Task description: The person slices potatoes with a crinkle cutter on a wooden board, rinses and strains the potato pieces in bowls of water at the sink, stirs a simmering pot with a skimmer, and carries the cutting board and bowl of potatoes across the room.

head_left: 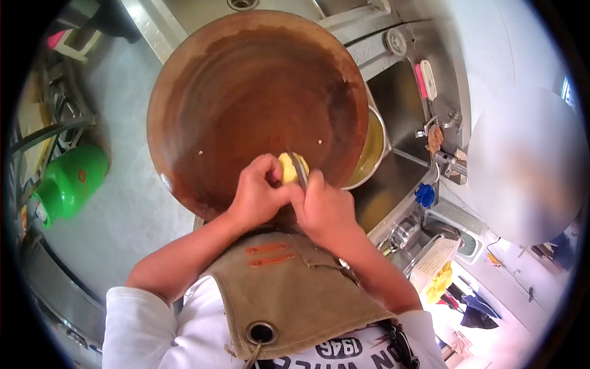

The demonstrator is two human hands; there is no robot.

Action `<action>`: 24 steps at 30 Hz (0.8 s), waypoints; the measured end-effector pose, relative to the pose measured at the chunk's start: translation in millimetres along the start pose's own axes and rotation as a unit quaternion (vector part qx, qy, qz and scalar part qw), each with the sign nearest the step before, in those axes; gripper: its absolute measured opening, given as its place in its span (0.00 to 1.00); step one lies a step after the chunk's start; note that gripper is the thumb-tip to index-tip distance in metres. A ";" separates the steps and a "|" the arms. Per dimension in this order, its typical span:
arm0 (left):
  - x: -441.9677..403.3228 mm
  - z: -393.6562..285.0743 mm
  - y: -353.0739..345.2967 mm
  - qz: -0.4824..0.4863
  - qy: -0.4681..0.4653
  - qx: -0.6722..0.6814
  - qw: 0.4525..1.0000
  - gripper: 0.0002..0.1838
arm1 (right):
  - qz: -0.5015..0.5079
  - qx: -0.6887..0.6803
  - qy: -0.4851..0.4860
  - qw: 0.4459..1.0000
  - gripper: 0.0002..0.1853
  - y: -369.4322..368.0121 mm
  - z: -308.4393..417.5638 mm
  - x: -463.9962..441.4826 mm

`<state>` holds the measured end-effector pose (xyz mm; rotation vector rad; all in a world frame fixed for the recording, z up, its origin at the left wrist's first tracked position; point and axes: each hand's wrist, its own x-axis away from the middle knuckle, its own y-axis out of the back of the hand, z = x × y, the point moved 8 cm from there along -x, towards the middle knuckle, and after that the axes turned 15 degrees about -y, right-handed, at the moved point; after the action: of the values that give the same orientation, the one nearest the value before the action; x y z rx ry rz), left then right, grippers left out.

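A peeled yellow piece of food that looks like a potato [287,168] is held over the near side of a large brown round bowl [252,92]. My left hand [258,189] grips it from the left, thumb and fingers closed around its side. In my right hand [326,209] is a small knife [298,167], its narrow dark blade lying against the yellow surface. Both hands are close together, with the right thumb near the left one. Two small pale bits lie on the bowl's inner surface. My fingers partly hide the knife's handle.
A steel sink [393,92] runs behind and right of the bowl, with a metal pot [379,147] of yellowish liquid partly under the rim. Beyond are a pink-and-white brush [428,80], a tap [452,120] and a white basket [435,261]. A green gas cylinder [72,181] stands left.
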<state>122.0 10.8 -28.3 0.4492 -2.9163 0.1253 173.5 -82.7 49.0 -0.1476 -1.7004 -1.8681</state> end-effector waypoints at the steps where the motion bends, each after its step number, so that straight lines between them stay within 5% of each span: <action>1: 4.6 -1.5 -2.9 0.014 0.006 -0.002 1.000 0.19 | 0.014 0.007 -0.012 1.000 0.18 -6.5 -5.7 -0.1; 4: 5.8 -1.5 -1.4 0.006 -0.016 0.033 0.999 0.19 | 0.008 -0.009 -0.001 1.000 0.19 -6.8 -3.1 -3.1; 8: 10.1 -15.6 4.1 0.015 -0.052 -0.090 0.994 0.14 | -0.010 -0.065 -0.090 0.994 0.20 23.5 -43.7 -8.2; 11: 1.6 -55.9 4.1 -0.057 -0.242 -0.175 0.953 0.18 | -0.010 -0.195 -0.107 0.975 0.19 40.5 -72.1 -0.1; 14: -10.7 -44.9 -20.7 0.081 -0.183 -0.218 0.955 0.24 | 0.023 -0.175 -0.107 0.978 0.18 33.0 -68.4 18.4; 24: 7.6 -40.1 36.0 0.099 0.007 -0.324 0.941 0.25 | -0.014 -0.145 -0.009 0.989 0.14 1.0 -29.7 23.4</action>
<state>110.8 47.3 10.4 0.0408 -2.7522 -0.7760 164.1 -118.7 55.6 -0.2590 -1.4406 -2.1330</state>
